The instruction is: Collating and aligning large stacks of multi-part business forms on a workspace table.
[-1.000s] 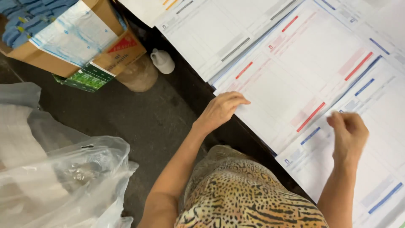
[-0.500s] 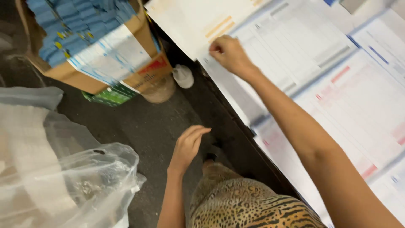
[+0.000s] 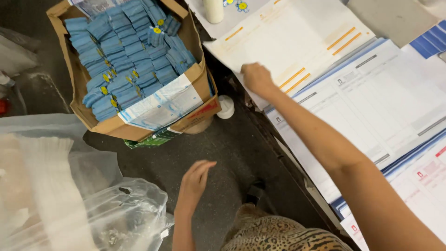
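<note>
My right hand (image 3: 257, 79) reaches far out and pinches the near left corner of a white printed sheet with orange bars (image 3: 297, 44), which lies on a table covered with overlapping forms. My left hand (image 3: 194, 182) hangs over the dark floor with its fingers together and slightly curled, holding nothing. It is nearest to a clear plastic bag (image 3: 125, 218) at the lower left.
A cardboard box (image 3: 197, 76) full of blue packets stands on the floor at the upper left, with a white cup (image 3: 226, 107) beside it. More forms with blue and red marks (image 3: 371, 107) cover the table on the right. A white bottle (image 3: 213, 10) stands at the top.
My right hand has stretched further along the table to the sheet with orange bars. My left hand has left the table and dropped toward the floor. The view has swung left.
</note>
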